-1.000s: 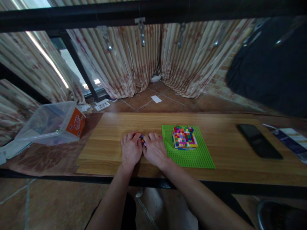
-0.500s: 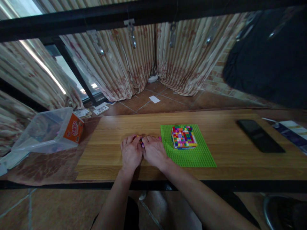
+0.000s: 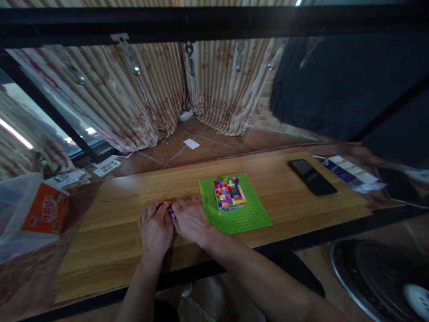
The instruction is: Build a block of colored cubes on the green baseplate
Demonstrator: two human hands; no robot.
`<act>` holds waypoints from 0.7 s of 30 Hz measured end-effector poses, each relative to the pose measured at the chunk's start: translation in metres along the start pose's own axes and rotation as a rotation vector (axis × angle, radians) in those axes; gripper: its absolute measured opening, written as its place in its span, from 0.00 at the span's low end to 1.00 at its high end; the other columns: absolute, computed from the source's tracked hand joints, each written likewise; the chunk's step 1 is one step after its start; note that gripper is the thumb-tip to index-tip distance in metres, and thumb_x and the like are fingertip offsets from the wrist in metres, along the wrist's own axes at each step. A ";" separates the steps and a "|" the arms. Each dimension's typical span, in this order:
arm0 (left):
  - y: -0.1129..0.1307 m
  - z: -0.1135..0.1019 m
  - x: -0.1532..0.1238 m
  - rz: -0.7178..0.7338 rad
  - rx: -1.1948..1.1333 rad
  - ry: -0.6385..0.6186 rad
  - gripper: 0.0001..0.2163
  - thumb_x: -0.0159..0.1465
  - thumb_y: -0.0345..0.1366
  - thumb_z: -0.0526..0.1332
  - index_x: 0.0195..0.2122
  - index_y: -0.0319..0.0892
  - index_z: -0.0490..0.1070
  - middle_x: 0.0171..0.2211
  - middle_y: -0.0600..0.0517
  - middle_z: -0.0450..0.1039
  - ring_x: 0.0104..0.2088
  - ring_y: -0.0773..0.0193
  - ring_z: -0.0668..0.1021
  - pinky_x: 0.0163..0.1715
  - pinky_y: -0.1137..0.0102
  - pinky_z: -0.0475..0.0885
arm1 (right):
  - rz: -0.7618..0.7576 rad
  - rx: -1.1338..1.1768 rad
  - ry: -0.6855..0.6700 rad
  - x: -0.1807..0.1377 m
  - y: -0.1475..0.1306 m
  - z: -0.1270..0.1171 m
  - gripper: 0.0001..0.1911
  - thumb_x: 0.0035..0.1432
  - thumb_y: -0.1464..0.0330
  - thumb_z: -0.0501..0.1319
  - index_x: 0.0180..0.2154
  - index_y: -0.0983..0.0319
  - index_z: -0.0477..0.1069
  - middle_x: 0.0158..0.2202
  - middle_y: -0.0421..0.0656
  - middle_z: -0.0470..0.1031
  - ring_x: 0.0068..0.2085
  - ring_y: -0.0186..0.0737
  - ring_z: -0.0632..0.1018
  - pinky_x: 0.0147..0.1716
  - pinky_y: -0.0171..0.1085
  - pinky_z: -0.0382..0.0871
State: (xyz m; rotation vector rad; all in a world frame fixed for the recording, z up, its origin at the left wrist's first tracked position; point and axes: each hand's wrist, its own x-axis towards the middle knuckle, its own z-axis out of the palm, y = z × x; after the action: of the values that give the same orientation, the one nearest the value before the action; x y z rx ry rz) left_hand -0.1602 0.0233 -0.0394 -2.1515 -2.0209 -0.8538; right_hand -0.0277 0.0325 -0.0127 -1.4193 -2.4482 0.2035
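My left hand (image 3: 156,231) and my right hand (image 3: 191,220) meet above the wooden board, left of the green baseplate (image 3: 241,222). Their fingers are curled around small coloured toy bricks (image 3: 170,211); bits of yellow, orange and purple show between the fingertips, and the rest is hidden. A pink piece (image 3: 199,200) peeks out past my right fingers, close to the plate's left edge. On the baseplate stands a square block built of many-coloured bricks (image 3: 230,192), untouched by either hand.
A black phone (image 3: 312,177) lies on the wooden board (image 3: 110,214) to the right, with printed papers (image 3: 353,172) beyond it. At the left stands a clear plastic bin (image 3: 13,214) with an orange label. A round dark object (image 3: 375,277) sits at lower right.
The view has turned to the right and tilted, so everything sits further left in it. Both hands keep their hold on the bricks in the same place beside the baseplate.
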 end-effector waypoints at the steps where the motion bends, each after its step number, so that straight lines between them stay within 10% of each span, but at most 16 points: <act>1: 0.000 0.000 0.000 0.002 0.004 -0.001 0.16 0.64 0.31 0.50 0.45 0.45 0.78 0.48 0.44 0.75 0.47 0.51 0.76 0.50 0.54 0.69 | -0.004 0.006 0.003 0.000 0.000 0.000 0.13 0.66 0.67 0.50 0.44 0.66 0.70 0.41 0.49 0.77 0.44 0.48 0.76 0.44 0.46 0.67; 21: 0.010 -0.008 -0.001 -0.085 -0.027 -0.061 0.14 0.66 0.32 0.52 0.44 0.42 0.77 0.50 0.43 0.75 0.49 0.53 0.75 0.52 0.56 0.68 | 0.098 0.181 0.057 0.004 0.005 0.001 0.18 0.69 0.62 0.47 0.39 0.63 0.73 0.40 0.50 0.80 0.40 0.43 0.80 0.40 0.38 0.66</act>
State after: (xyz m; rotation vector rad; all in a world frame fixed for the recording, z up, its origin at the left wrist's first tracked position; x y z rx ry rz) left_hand -0.1533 0.0181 -0.0300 -2.1443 -2.1563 -0.8402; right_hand -0.0262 0.0385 -0.0141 -1.4459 -2.2536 0.3902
